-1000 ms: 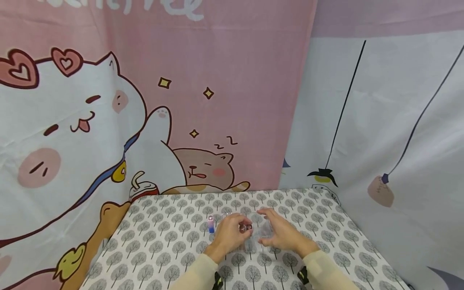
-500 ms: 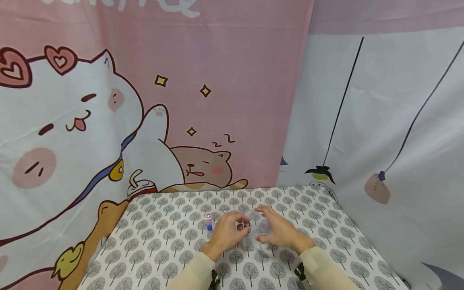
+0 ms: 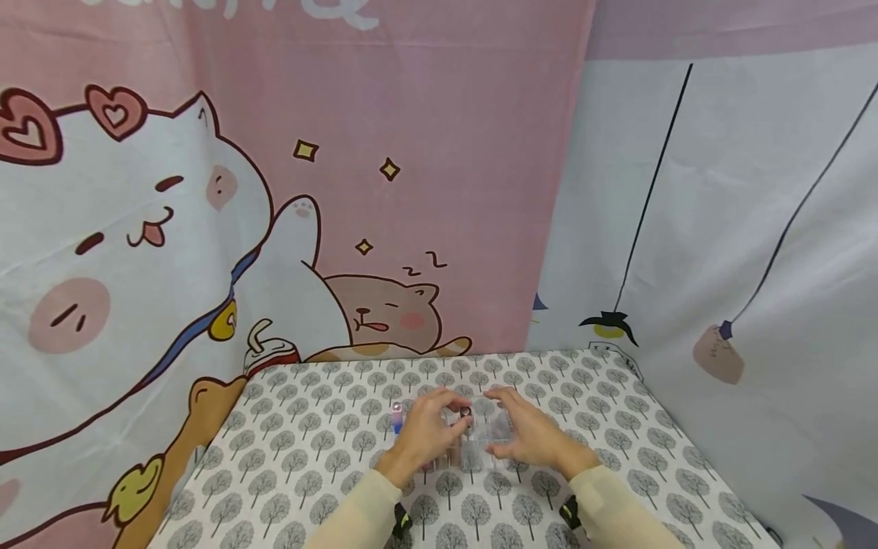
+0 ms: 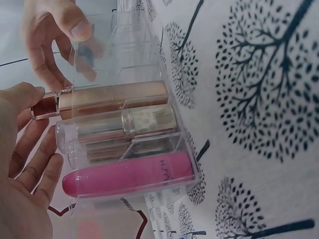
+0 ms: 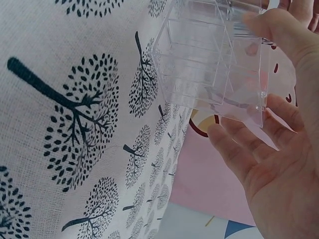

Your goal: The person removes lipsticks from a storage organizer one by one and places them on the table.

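Observation:
A clear compartment organizer (image 3: 490,428) stands on the cloth between both hands. My left hand (image 3: 428,423) pinches the clear-ended, dark-red top of a rose-gold lipstick tube (image 4: 112,99) with thumb and finger; the tube's lower part stands within the organizer. Beside it are a champagne-gold lipstick (image 4: 127,124) with a clear cap and a bright pink tube (image 4: 129,174), both upright in compartments. My right hand (image 3: 531,431) holds the organizer's right end, thumb along the near side and fingers around the far side. The compartments (image 5: 194,45) at that end look empty.
A pink-and-blue tube (image 3: 397,418) stands just left of my left hand. Tree-print cloth (image 3: 329,488) covers the table. A pink cartoon curtain (image 3: 466,191) hangs behind it, with a white curtain (image 3: 775,229) to the right.
My left hand has shifted slightly away from me along the organizer with the lipstick tube, uncovering more of the near compartments. The right hand keeps its place, and the head view tilts slightly.

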Demonstrator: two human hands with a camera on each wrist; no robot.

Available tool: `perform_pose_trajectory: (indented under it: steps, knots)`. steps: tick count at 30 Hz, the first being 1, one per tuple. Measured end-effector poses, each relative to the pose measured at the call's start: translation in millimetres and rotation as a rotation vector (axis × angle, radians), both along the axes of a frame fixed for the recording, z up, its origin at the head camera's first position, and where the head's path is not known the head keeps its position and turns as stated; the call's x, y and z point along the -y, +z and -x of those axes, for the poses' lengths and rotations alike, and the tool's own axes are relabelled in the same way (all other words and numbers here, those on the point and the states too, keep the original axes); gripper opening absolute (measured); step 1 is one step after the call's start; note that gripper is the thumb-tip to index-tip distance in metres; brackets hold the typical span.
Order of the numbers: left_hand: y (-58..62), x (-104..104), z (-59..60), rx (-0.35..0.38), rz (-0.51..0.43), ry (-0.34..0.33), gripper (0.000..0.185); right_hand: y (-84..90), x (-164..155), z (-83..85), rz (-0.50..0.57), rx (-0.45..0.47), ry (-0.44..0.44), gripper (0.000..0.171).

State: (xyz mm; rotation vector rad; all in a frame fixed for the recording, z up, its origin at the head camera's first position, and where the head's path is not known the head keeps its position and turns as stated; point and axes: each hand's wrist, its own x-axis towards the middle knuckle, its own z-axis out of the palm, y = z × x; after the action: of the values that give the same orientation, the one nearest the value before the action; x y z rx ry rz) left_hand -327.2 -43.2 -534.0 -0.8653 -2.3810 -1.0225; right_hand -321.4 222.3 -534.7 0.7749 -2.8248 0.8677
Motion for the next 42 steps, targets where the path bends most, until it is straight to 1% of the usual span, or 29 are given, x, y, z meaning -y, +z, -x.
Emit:
perform_pose_trajectory:
  steps: [9, 13, 15, 20, 27, 30, 36, 37, 40, 42]
  knots:
    - [10.7, 5, 0.8, -0.142, -0.048, -0.056, 0.023, 2.5, 1, -1.4, -0.008, 0.003, -0.003, 0.106]
    - [14.3, 8, 2.4, -0.186, -0.086, -0.076, 0.024, 2.4, 1, -1.7, -0.012, 0.009, -0.001, 0.106]
    - [15.7, 10, 3.1, -0.198, -0.095, -0.076, 0.025, 2.3, 1, -2.0, -0.010, 0.014, -0.002, 0.106]
    - [19.4, 17, 3.7, -0.200, -0.104, -0.080, 0.027, 2.5, 1, -3.2, -0.001, 0.030, -0.002, 0.106]
    - [26.9, 29, 6.6, -0.264, -0.121, -0.068, 0.030, 5.0, 2, -4.3, -0.002, 0.034, -0.006, 0.106]
    - [30.7, 34, 6.3, -0.263, -0.125, -0.065, 0.030, 6.2, 1, -4.2, -0.005, 0.027, -0.011, 0.106]
    - [35.0, 46, 5.6, -0.250, -0.111, -0.019, 0.030, 4.5, 1, -4.1, -0.007, 0.038, -0.012, 0.107]
    - [35.5, 49, 5.8, -0.246, -0.113, -0.020, 0.030, 4.1, 1, -4.0, -0.005, 0.038, -0.011, 0.107]
    - [36.4, 57, 7.7, -0.263, -0.114, -0.007, 0.029, 3.4, 0, -3.3, 0.000, 0.035, -0.009, 0.107]
    - [37.3, 62, 9.0, -0.288, -0.127, -0.001, 0.029, 3.4, 1, -2.5, 0.002, 0.036, -0.008, 0.107]
